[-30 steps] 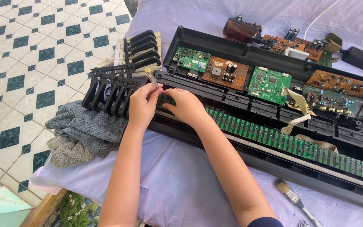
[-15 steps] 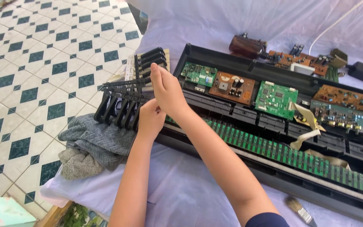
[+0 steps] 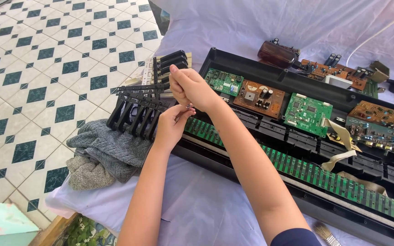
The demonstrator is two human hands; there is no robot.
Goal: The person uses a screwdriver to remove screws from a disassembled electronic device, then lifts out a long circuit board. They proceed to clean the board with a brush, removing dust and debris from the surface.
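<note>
Head view. Both hands are raised above the left end of the opened keyboard case (image 3: 233, 61), where a second ago they lay low on the case edge. The right hand (image 3: 189, 86) is now the higher one, closed in a loose fist beside the key set (image 3: 137, 111); what it grips, if anything, cannot be told. The left hand (image 3: 172, 125) sits just below it, thumb and forefinger pinched narrow on a small metal part (image 3: 188, 106), probably a screw, too small to confirm. The lift suggests a fastener has come free of the case.

The black key set stands tilted at the table's left edge, partly over a grey cloth (image 3: 101, 152) that hangs off that edge. A long green contact strip (image 3: 297, 166) runs along the near side of the case. Inside the far wall sit a small green board (image 3: 224, 81), a brown board (image 3: 258, 94) and a larger green board (image 3: 307, 114). A white sheet (image 3: 197, 205) covers the table. A brush (image 3: 327, 234) lies at the near edge.

No packages, labels or signs can be made out.
</note>
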